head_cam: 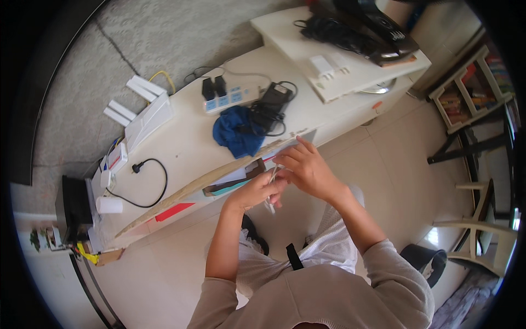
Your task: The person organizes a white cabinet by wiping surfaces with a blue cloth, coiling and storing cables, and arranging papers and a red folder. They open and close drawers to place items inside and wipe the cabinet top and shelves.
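In front of my body, over the edge of the white cabinet point(197, 148), both hands are at a thin white cable point(271, 207). My left hand point(257, 191) grips a bunched part of it, and a short end hangs below the fingers. My right hand point(310, 170) meets the cable's upper part with thumb and fingertips, while one finger sticks out towards the cabinet. Fingers hide much of the cable. Below the cabinet top, just past my left hand, an open compartment holds a box point(258, 169) with papers.
On the cabinet are a blue cloth point(238, 131), a black power adapter point(273, 103), a power strip point(234, 98), a white router point(148, 119), a black plug cord point(164, 177) and white chargers point(322, 66). A black bin point(425, 263) and a wooden chair point(478, 230) stand at right.
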A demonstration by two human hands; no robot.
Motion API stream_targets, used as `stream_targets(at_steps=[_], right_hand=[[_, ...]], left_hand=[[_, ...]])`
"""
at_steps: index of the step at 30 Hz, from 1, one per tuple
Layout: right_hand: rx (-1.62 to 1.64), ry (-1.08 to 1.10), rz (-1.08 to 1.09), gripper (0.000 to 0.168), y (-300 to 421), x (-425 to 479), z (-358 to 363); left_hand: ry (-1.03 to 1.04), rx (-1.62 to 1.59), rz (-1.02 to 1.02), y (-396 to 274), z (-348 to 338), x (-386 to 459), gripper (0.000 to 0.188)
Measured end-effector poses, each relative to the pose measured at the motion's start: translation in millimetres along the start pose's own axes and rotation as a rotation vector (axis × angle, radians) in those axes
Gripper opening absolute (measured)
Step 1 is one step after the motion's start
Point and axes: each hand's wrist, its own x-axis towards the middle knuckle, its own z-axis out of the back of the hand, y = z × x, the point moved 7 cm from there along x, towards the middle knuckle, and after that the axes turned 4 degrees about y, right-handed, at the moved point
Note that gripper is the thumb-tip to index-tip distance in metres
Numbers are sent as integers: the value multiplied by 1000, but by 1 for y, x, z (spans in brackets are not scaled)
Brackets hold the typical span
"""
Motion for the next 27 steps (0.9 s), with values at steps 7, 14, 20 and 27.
stream_targets(at_steps=[7, 14, 20, 27], right_hand=[[859, -498, -982, 37, -242, -144, 7], [716, -668, -1091, 36, -356, -190, 41], [801, -435, -943, 67, -313, -174, 26], [1362, 183, -511, 60, -152, -213, -14]], left_hand=[[-237, -167, 96, -12, -29, 80, 44], [-103, -32, -54, -42, -86, 144, 35], [-124, -216, -183, -53, -116, 173, 30], [-103, -381, -225, -56, -120, 203, 27]])
